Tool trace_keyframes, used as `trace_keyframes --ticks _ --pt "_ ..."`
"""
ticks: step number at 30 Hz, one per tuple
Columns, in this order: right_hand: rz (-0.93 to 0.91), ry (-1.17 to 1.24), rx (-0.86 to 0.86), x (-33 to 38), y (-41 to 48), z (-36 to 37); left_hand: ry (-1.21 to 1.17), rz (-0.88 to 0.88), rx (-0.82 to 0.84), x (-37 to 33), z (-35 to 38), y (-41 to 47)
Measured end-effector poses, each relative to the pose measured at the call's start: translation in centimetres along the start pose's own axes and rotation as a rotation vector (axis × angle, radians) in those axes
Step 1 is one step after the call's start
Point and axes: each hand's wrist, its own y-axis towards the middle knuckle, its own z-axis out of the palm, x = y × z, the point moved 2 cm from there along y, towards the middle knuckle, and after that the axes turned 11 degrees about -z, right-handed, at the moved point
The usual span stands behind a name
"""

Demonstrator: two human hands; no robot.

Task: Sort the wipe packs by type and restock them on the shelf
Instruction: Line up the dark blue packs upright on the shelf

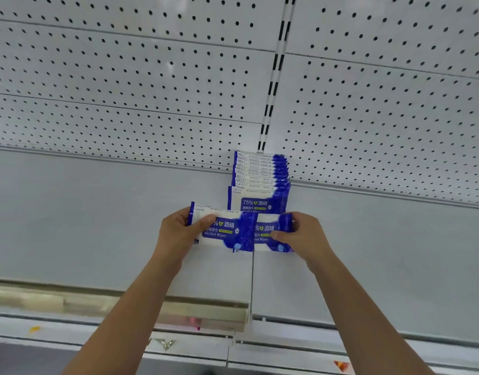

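Back wall: white perforated panels in horizontal sections, with regular dark holes. A slotted upright divides the left bay from the right. Shelf: plain white, two boards meeting at a seam. A clear label strip runs along the left board's near edge (blurred, contents unreadable). A lower ledge shows beneath. Lighting even, soft.

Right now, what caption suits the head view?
Left hand holds the left pack, right hand the right pack, before the pack row on the shelf.
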Motion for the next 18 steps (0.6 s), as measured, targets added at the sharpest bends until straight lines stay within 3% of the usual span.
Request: trace_keyframes --ticks 5,11,18 --pt "-0.167 0.077 -0.132 0.4 0.5 -0.1 0.006 0.031 0.045 -0.2 1.0 0.0" --pt "-0.240 0.057 -0.299 -0.4 2.7 1.4 0.011 0.066 0.066 -0.4 1.7 0.3" --pt "-0.234 0.378 -0.271 -0.7 2.2 2.5 0.021 0.196 -0.011 -0.4 5.3 1.6"
